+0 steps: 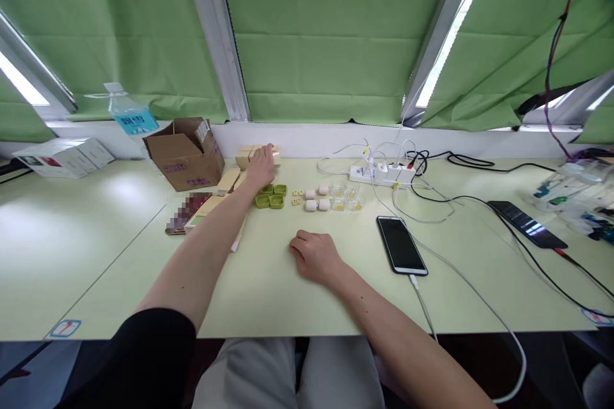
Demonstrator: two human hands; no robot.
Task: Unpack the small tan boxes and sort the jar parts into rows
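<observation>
At the back of the table, my left hand (pixel 261 167) is closed over a small beige cardboard box (pixel 244 154). Its fingertips are partly hidden. Loosely curled, my right hand (pixel 314 255) rests on the tabletop nearer to me, with nothing visible in it. Between and beyond the hands sit several small green square cups (pixel 270 196), followed to the right by small pale yellow pieces (pixel 296 198), white cylinders (pixel 317 198) and clear plastic cups (pixel 347 198). My left forearm partly covers an opened flat box (pixel 206 209).
A brown carton (pixel 189 156) and a water bottle (pixel 132 118) stand at the back left, beside white boxes (pixel 64 156). On the right are a power strip (pixel 382 174) with tangled cables, a charging phone (pixel 401 245), another dark phone (pixel 526 223) and a clear plastic bag (pixel 580 195).
</observation>
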